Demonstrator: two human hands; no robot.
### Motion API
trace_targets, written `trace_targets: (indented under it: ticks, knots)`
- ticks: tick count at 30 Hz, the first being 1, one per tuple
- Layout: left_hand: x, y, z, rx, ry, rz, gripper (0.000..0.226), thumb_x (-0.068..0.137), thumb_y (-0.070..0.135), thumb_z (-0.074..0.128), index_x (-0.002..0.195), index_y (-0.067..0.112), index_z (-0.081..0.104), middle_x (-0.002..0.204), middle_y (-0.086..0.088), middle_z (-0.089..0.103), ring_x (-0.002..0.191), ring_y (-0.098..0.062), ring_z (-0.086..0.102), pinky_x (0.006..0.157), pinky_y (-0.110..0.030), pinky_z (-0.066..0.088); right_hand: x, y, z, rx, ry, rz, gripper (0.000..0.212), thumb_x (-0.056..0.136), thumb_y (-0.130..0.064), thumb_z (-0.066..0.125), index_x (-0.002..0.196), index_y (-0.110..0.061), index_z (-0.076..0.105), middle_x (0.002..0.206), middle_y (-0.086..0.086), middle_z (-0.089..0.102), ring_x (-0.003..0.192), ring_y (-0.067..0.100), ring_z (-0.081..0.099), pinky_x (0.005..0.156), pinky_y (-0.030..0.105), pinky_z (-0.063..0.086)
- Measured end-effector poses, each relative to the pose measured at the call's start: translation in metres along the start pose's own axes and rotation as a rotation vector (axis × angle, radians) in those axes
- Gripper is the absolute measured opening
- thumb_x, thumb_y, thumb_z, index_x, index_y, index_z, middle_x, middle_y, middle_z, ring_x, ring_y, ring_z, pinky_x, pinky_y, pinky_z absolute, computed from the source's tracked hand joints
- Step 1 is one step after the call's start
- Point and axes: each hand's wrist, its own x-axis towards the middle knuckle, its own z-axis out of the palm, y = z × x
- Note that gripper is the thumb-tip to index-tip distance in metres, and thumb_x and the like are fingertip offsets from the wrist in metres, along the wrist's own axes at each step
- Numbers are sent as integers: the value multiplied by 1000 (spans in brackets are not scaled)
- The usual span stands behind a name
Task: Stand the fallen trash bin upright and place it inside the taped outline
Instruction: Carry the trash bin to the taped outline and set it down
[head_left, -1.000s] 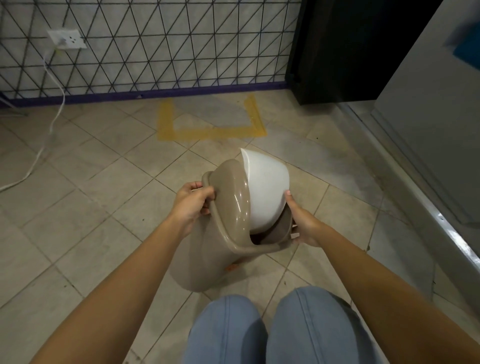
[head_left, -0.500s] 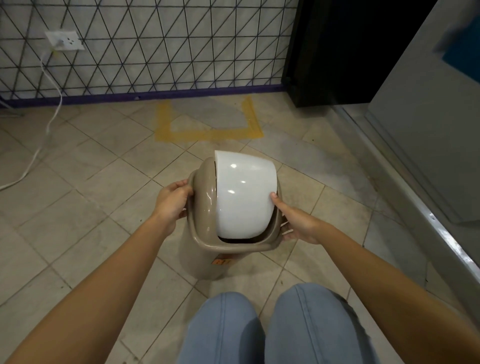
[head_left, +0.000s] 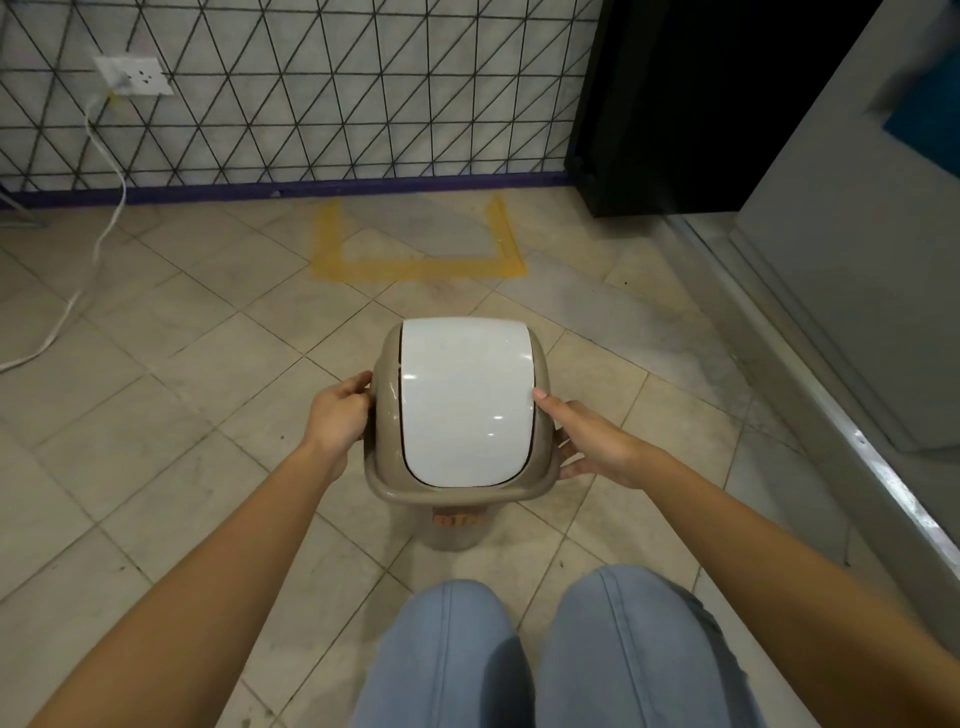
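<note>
**Bin upright, held from both sides short of the outline**

The trash bin (head_left: 457, 426) stands upright on the tiled floor (head_left: 171, 395), its white swing lid (head_left: 465, 400) facing up, just in front of the person's knees (head_left: 540, 649). It sits on the near side of the yellow taped outline (head_left: 415, 267), which lies against the far wall and is apart from the bin.

Both arms reach forward and slightly inward. The left hand (head_left: 337, 421) presses against the bin's left rim, fingers (head_left: 356, 387) curled around the edge and grasping it. The right hand (head_left: 592, 441) lies along the right side, thumb up on the lid's edge and the other fingers wrapped under the rim, gripping the bin.

A white cable (head_left: 104, 218) trails down from a wall socket (head_left: 132, 75) at far left.
</note>
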Motion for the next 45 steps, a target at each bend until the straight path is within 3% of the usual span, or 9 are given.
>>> trace_targets:
  ticks: [5,10,12,16,21,30,35,40,45]
  knots:
    - [1,-9,-6,22,-12,19,45,87,-3,43,127,12,56,105,-9,68,81,-17,58,73,-32,50,-1,0,9,-5,36,-10,101,54,-80,48,131,-17,31,114,4,50,96,20,59,59,25,53]
    - [1,-13,-5,57,3,26,43,90,1,45,131,10,51,99,-8,67,94,-27,62,88,-38,48,-2,3,9,-14,59,-15,104,55,-80,47,134,-15,30,119,7,49,99,23,59,65,27,53]
    - [0,-13,-4,72,11,35,43,89,4,46,132,10,50,96,-5,67,87,-23,62,88,-38,49,-2,3,8,-30,72,-30,100,60,-78,48,134,-15,30,118,4,50,95,18,59,68,27,53]
    - [-5,-12,-6,134,44,87,42,85,11,53,127,15,55,108,-4,67,96,-22,63,92,-44,51,-2,4,8,-127,176,-161,93,65,-72,53,137,-18,30,132,4,47,105,16,51,82,28,45]
    - [-19,-13,-5,182,116,220,37,84,7,50,114,27,61,106,8,65,99,-12,60,89,-31,48,-6,7,8,-356,247,-346,108,53,-61,76,140,-22,25,137,-1,34,120,12,37,101,35,39]
    - [-45,-27,-5,162,96,415,47,87,-2,45,127,21,54,107,17,62,93,13,57,75,-2,43,-6,18,22,-477,230,-438,140,36,-41,91,142,-37,0,134,-6,26,125,10,28,106,33,30]
    - [-51,-35,-15,214,-12,514,46,92,8,52,136,17,41,114,3,57,95,22,52,76,3,39,-4,18,22,-511,240,-448,143,36,-42,91,142,-37,-5,137,-4,26,125,11,27,104,33,29]
    - [-50,-33,-15,266,-136,525,72,80,24,70,142,24,31,134,12,46,111,21,44,87,-1,39,-2,13,20,-538,257,-462,141,40,-42,90,143,-35,-6,140,-1,24,130,15,27,105,37,32]
    - [-37,-32,-8,318,-262,519,126,45,36,89,146,22,15,138,22,31,115,29,30,87,5,31,3,4,14,-518,264,-446,141,42,-37,91,144,-32,-7,143,-1,21,133,17,25,110,39,31]
